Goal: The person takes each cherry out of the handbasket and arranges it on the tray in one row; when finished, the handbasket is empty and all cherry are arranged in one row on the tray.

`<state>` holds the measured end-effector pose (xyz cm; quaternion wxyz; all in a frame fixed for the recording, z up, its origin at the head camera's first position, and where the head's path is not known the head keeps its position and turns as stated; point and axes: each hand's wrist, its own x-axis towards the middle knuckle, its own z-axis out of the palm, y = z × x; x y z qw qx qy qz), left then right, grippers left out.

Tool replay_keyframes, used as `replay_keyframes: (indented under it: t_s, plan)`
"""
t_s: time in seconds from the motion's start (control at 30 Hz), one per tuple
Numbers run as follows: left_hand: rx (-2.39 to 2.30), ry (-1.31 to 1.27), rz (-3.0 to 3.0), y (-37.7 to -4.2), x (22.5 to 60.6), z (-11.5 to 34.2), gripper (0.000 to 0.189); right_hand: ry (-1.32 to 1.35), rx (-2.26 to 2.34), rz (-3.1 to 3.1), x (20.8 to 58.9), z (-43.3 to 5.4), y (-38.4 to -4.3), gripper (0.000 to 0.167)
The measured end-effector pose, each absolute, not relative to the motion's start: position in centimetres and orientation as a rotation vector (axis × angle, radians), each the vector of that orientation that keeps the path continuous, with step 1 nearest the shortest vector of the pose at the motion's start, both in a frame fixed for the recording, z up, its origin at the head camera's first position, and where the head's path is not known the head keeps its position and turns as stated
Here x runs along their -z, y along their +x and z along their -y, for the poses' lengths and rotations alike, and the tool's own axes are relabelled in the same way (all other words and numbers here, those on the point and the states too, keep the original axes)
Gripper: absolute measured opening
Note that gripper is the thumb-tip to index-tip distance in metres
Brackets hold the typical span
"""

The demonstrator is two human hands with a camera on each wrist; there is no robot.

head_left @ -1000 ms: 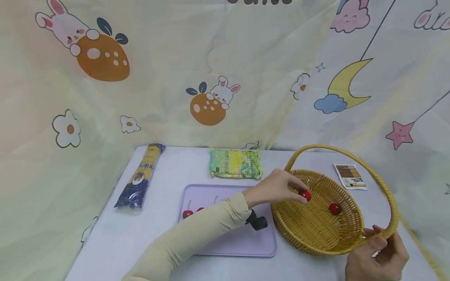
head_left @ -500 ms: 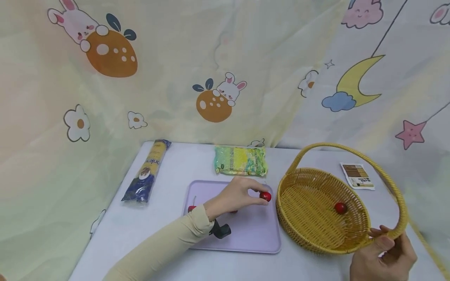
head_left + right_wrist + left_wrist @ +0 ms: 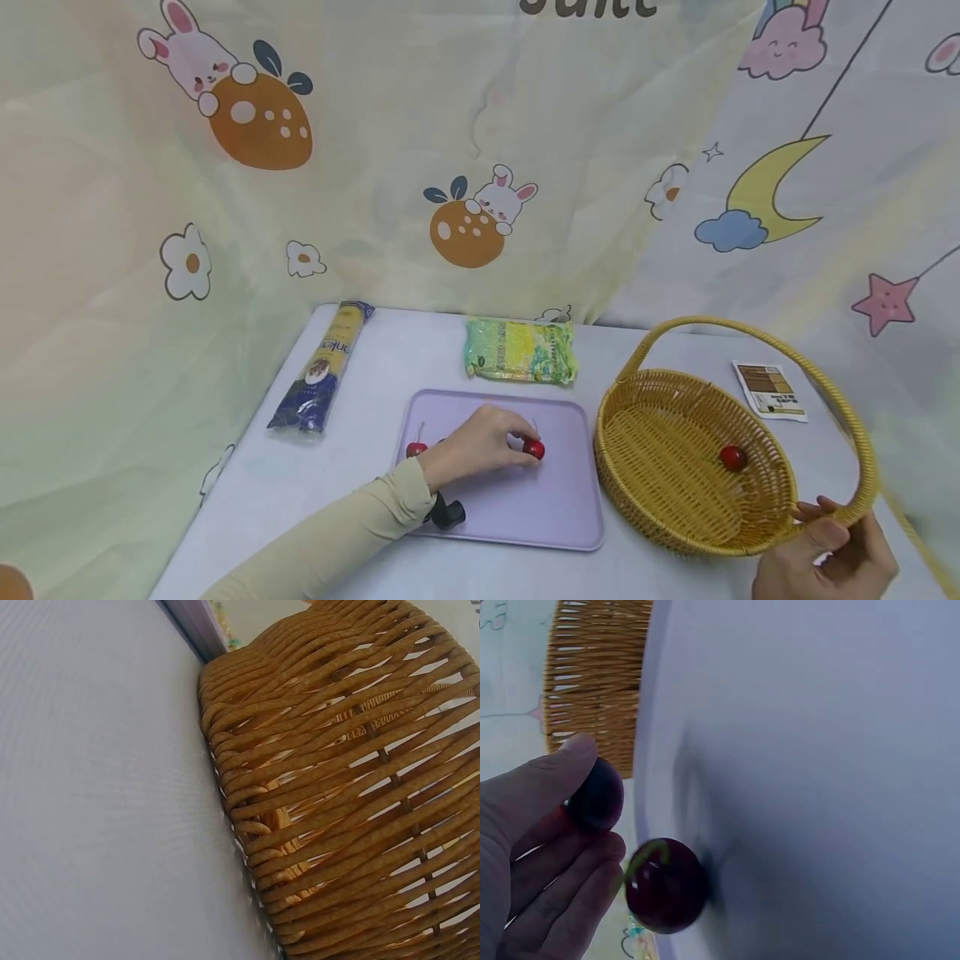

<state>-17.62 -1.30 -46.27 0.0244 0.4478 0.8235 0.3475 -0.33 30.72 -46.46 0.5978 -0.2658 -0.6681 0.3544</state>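
My left hand (image 3: 480, 446) pinches a red cherry (image 3: 534, 449) between thumb and fingers, low over the lilac tray (image 3: 532, 521). In the left wrist view the pinched cherry (image 3: 598, 799) looks dark, and a second cherry (image 3: 666, 885) with a green stem sits close by the fingers. Another cherry (image 3: 416, 449), stem up, shows at the tray's left side, partly behind my wrist. My right hand (image 3: 825, 554) grips the wicker basket (image 3: 611, 467) at the foot of its handle; the right wrist view shows only the basket's woven side. One cherry (image 3: 733, 457) lies inside the basket.
Behind the tray lies a green and yellow packet (image 3: 521, 350). A long blue and yellow pasta bag (image 3: 322, 371) rests at the back left. A small white and brown sachet (image 3: 770, 392) is beyond the basket. A printed cloth (image 3: 360, 167) hangs behind the table.
My left hand has moved left with the cherry, from over the basket to low over the tray. My right hand keeps its grip on the basket. The head view has shifted slightly.
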Motion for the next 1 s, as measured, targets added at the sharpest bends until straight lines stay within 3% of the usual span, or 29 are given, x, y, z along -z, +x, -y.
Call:
replay_keyframes:
  t_s: [0.67, 1.0]
  plan:
    - [-0.828, 1.452, -2.652, -18.0, 47.6, 1.0, 0.030, -0.646, -0.909, 1.455, 46.1, -30.6, -0.7, 0.032]
    - [-0.943, 1.626, -2.735, -18.2, 42.7, 1.4, 0.038, -0.642, -0.873, 1.472, 45.8, -30.5, -0.6, 0.032]
